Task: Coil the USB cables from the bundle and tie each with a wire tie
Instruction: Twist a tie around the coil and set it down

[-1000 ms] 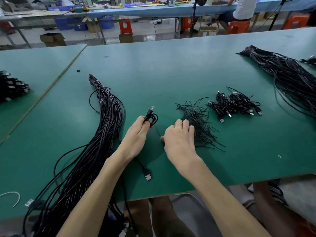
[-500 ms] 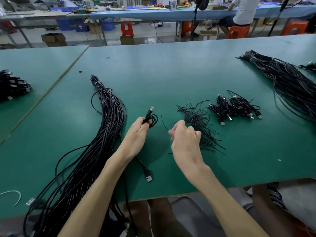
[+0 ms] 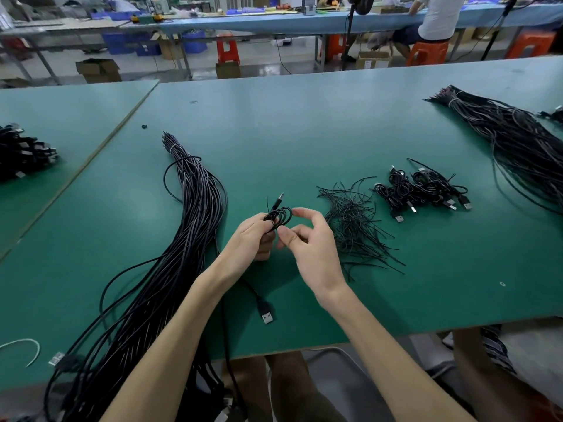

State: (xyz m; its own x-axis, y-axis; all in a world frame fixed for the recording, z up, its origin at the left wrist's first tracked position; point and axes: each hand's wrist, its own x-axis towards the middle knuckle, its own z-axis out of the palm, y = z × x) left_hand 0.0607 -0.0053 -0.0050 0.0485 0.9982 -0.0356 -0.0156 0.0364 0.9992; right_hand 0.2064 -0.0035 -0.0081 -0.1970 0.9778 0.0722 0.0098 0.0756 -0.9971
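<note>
My left hand (image 3: 249, 242) grips a small coil of black USB cable (image 3: 281, 216) just above the green table (image 3: 274, 141); one small plug sticks up from it. The cable's tail runs under my wrist to a USB-A plug (image 3: 267, 315) lying on the table. My right hand (image 3: 313, 248) is at the coil with curled fingers, index tip against its right edge and thumb below it, pinching a thin wire tie (image 3: 267, 204) whose end stands up beside the coil. The long bundle of uncoiled cables (image 3: 195, 214) lies to the left. The loose wire ties (image 3: 353, 223) lie to the right.
Several tied coils (image 3: 420, 190) lie beyond the ties. A second long bundle (image 3: 518, 141) fills the far right. More black cables (image 3: 24, 153) sit on the neighbouring table at left. A white wire (image 3: 27, 348) lies near the front left edge. A person sits at a far bench.
My right hand lifted from the pile of ties with one tie and moved left to the coil. My left hand kept holding the coil and rose slightly.
</note>
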